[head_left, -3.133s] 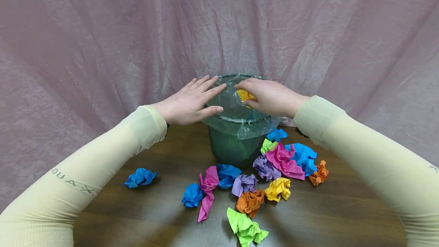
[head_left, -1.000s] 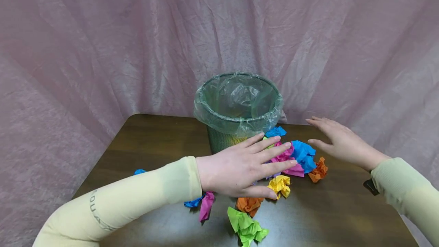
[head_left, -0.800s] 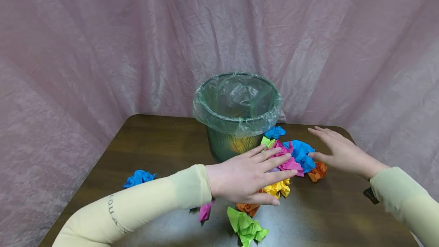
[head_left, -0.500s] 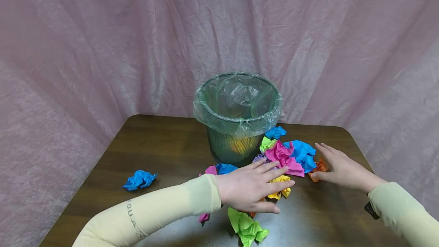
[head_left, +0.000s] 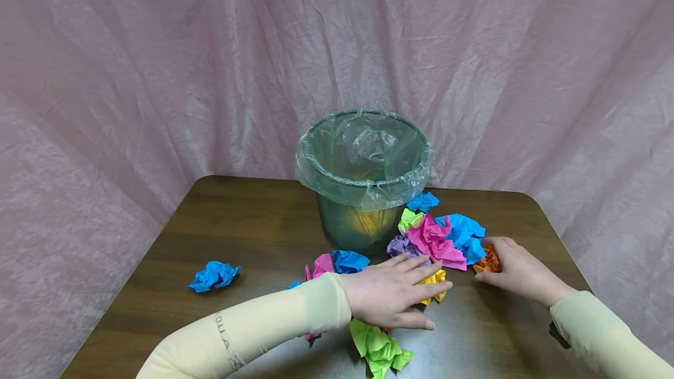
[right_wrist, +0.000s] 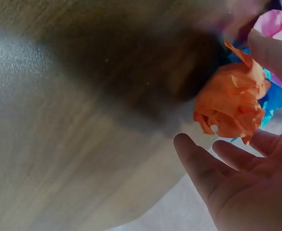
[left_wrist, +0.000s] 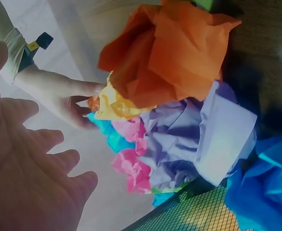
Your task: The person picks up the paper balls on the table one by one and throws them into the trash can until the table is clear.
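Note:
My right hand (head_left: 523, 274) is at the right of the pile, thumb and fingers spread on either side of a crumpled orange paper ball (head_left: 488, 261). In the right wrist view a gap shows between the fingertips (right_wrist: 183, 140) and that orange ball (right_wrist: 232, 98). My left hand (head_left: 392, 291), fingers straight and apart, hovers palm down over the nearer paper balls. Partly hidden beneath it are a yellow ball (head_left: 434, 286) and a second orange ball, which is large in the left wrist view (left_wrist: 174, 57). A purple ball (left_wrist: 174, 139) also appears there.
A green mesh wastebasket (head_left: 358, 230) with a clear plastic liner stands at the back of the wooden table (head_left: 253, 215). Pink (head_left: 434, 241), blue (head_left: 463, 235) and lime (head_left: 411, 220) paper balls crowd its right side. A lime ball (head_left: 379, 350) lies in front, a blue one (head_left: 213, 276) far left.
The yellow ball my right hand held over the basket is gone from that hand; yellow shows through the mesh. My right hand has come down around the orange ball. My left moved over the nearer balls.

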A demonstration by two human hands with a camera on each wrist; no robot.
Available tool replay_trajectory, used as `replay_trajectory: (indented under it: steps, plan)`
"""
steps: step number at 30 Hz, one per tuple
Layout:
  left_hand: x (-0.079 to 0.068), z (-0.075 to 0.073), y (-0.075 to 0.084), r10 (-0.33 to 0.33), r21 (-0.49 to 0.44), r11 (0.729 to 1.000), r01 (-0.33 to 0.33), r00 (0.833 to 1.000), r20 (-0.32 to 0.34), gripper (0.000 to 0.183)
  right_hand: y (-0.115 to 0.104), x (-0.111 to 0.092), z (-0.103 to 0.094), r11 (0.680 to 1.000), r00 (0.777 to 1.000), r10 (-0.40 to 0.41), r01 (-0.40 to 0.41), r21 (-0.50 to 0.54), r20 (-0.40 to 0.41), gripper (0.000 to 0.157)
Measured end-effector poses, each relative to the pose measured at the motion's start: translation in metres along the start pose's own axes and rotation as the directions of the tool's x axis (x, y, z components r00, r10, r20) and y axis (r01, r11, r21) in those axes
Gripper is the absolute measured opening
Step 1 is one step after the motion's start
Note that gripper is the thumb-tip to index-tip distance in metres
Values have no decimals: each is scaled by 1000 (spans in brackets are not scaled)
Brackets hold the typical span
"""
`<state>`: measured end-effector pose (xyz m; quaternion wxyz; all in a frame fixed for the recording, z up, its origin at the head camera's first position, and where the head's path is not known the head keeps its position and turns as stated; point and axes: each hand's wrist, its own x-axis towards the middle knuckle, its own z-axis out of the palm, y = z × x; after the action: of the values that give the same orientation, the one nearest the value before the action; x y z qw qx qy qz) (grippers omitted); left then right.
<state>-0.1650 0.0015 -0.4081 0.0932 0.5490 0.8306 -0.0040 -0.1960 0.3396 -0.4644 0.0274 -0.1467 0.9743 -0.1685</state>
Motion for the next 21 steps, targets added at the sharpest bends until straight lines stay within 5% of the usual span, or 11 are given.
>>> replay_trajectory:
  steps: [8,21]
  plan:
    - [8,6,1,-19,-22,1000,19,999,28,75,3,1,11,1000,999,-13,12,-27,-31,86]
    - [13,6,1,-28,-40,999,30,998,48,75,6,1,11,994,999,-22,18,-109,-40,60]
